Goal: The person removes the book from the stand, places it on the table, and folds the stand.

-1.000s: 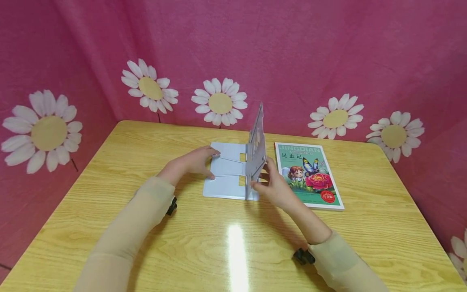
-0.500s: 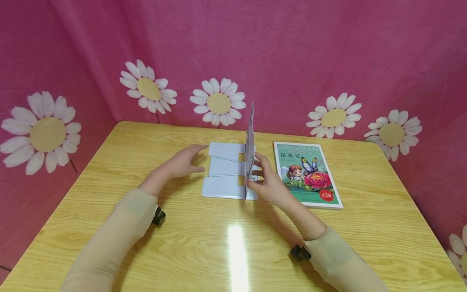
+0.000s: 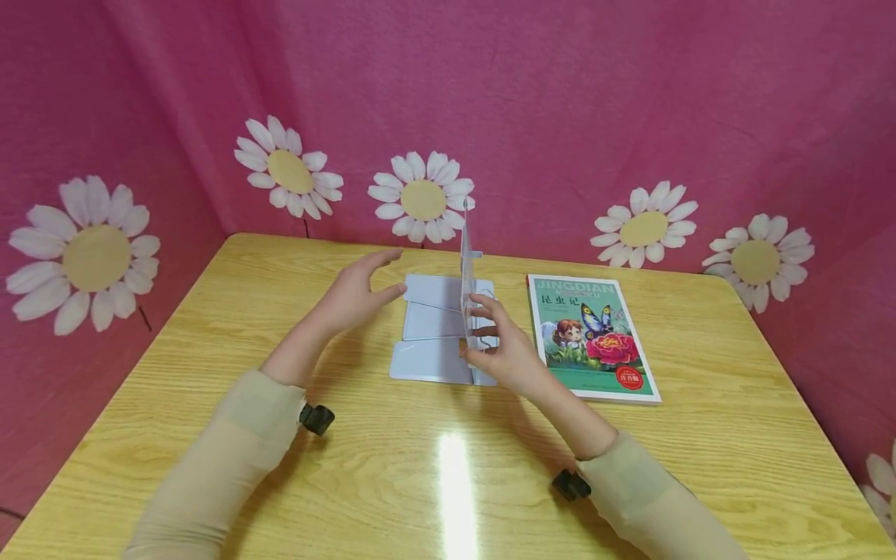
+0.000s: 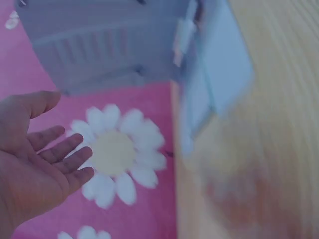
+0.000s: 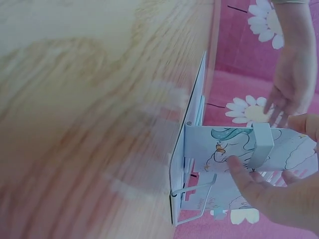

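A folding metal book stand has its pale base plate (image 3: 430,362) flat on the table and its panel (image 3: 465,260) standing nearly upright, edge-on in the head view. My right hand (image 3: 514,354) holds the panel low down, thumb at the near edge and fingers along its right face. In the right wrist view that face (image 5: 229,139) carries a cartoon print, with a white clip across it and a wire leg (image 5: 203,199) beneath. Left of the panel my left hand (image 3: 353,295) hovers with spread fingers, holding nothing. The left wrist view shows the panel's slotted side (image 4: 99,45), blurred.
A green-covered children's book (image 3: 595,334) lies face up right of the stand. The wooden table (image 3: 350,467) reaches a pink curtain (image 3: 532,101) printed with daisies at the back and sides.
The panel has swung from leaning right to about upright, tipping slightly left, with my right hand moving along. My left hand has let go of the base and risen away from it.
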Motion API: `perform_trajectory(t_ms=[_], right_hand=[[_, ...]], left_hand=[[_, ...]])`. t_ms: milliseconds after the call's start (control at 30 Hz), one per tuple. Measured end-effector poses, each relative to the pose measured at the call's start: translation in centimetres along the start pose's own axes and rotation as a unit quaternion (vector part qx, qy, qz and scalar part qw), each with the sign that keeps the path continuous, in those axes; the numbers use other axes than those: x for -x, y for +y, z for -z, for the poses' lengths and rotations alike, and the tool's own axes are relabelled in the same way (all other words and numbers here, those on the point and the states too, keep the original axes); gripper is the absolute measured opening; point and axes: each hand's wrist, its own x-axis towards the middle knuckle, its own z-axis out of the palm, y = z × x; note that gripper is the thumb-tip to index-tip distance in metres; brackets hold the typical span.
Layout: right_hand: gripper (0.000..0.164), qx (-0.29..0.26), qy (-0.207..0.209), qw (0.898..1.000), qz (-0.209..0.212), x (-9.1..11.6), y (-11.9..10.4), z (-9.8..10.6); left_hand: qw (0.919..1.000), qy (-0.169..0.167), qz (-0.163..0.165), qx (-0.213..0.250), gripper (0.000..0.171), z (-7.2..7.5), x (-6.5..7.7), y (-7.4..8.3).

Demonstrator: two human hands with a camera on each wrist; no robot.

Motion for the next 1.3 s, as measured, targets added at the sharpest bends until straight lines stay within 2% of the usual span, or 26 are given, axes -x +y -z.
perform_trajectory(t_ms=[200,400,667,933,1300], right_hand=[[0.075,0.011,0.001,1.000,-0.001,-0.1,-0.3,-0.2],[0.077,0.031,-0.001,1.000,0.004,-0.3,-0.4,-0.4],[0.077,0.048,-0.003,0.999,-0.002,-0.7,-0.4,-0.6],[0.078,0.085,-0.007,0.996,-0.002,-0.9,-0.7,-0.9],[0.079,0.080,-0.020,0.997,0.000,-0.9,-0.7,-0.9]], left_hand=[[0.9964,0.014,0.004,0.083,0.056,-0.3,-0.3,3.4],[0.9908,0.022,0.005,0.134,0.052,-0.6,-0.8,5.3],[0.9893,0.024,-0.002,0.144,0.054,-0.7,-1.2,5.8],[0.9925,0.035,0.002,0.117,0.055,-0.6,-1.0,6.0],[0.9935,0.033,0.007,0.108,0.056,-0.3,-1.0,5.7]])
